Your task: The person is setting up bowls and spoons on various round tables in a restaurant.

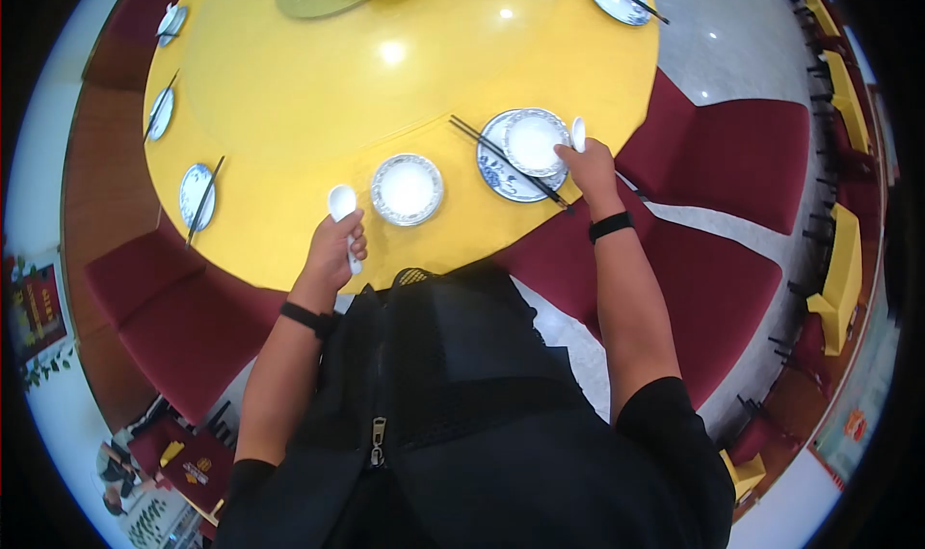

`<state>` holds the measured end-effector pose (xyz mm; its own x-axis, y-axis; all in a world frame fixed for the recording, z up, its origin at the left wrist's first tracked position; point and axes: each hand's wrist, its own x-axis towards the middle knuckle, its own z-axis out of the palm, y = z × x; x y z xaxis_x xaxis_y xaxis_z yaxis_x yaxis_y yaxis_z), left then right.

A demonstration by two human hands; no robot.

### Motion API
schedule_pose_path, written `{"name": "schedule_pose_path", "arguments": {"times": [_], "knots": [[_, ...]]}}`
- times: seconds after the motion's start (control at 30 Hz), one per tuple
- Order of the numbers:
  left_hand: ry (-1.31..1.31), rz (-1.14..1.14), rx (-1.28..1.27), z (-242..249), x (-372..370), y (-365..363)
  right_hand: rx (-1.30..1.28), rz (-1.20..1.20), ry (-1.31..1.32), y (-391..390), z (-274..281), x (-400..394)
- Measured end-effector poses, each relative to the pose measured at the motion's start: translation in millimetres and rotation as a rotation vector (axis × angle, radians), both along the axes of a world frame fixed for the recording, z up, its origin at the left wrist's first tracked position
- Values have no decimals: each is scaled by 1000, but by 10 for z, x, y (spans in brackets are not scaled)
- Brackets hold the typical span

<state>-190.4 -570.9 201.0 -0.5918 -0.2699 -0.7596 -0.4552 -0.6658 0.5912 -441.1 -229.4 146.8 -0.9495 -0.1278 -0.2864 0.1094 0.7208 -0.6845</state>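
My left hand (pixel 335 247) is closed round a white soup spoon (pixel 342 202), its bowl end pointing up and its handle tip showing below my fingers. Just right of that hand a white bowl (pixel 407 190) with a patterned rim sits on the yellow table. My right hand (pixel 590 173) grips the right edge of a second patterned bowl (pixel 535 142), thumb over the rim. Another white spoon (pixel 578 133) stands out at those fingers; how it is held is hidden. Beneath this bowl lie a blue-and-white plate (pixel 493 175) and a pair of black chopsticks (pixel 474 132).
The round yellow table (pixel 308 115) carries a glass turntable (pixel 434 77). More plates with chopsticks lie along its left edge (pixel 198 197) and at upper right (pixel 617 1). Dark red chairs (pixel 737 154) stand close on the right, another (pixel 188 322) on the left.
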Motion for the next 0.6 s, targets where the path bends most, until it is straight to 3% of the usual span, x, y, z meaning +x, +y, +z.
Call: {"name": "schedule_pose_path", "arguments": {"times": [0.07, 0.13, 0.3, 0.37, 0.43, 0.6], "knots": [[2, -13, -29, -59, -7, 24, -7, 27, 4, -19, -38, 33], [-2, -75, -132, -94, -63, 51, -139, -95, -26, -40, 1, 49], [24, -58, -98, -122, -75, 41, -286, -183, 28, -174, 359, 249], [45, -46, -51, -128, -46, 24, -369, -136, -66, -406, 522, 450], [49, -22, 31, -124, -33, 9, -337, 70, -39, -574, 268, 605], [75, 22, 81, -65, 4, -14, -309, 219, -59, -1310, 264, 1028]]}}
